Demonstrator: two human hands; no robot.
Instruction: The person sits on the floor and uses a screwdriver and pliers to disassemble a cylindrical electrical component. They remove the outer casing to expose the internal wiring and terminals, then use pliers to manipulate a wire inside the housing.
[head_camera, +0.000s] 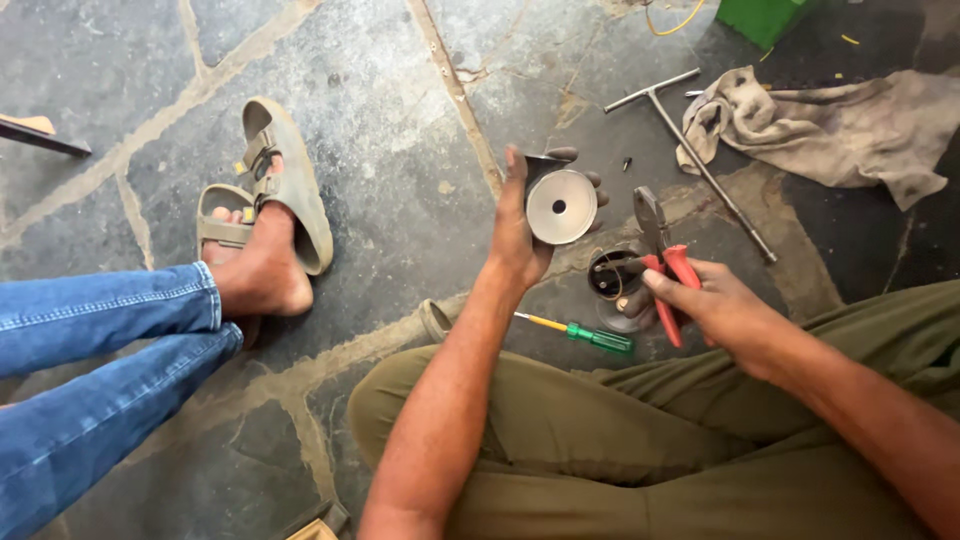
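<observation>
Above the stone-slab floor (400, 130), the left hand (520, 235) is raised and clasped around a round metal part (560, 206), a shiny disc face with a small centre hole turned toward the camera; the fingertips curl over its far edge. Just to the right and lower, the right hand (715, 305) grips red-handled pliers (660, 255), jaws pointing up and away, near the disc but apart from it. Below the pliers a dark cup-shaped piece (612, 275) stands on the floor, possibly a housing, though the hand partly hides it. A green-handled screwdriver (590, 336) lies by the knee. Farther off lie a T-handle wrench (690, 150) and a dirty rag (830, 125). Another person's sandalled feet (262, 225) rest at left.
</observation>
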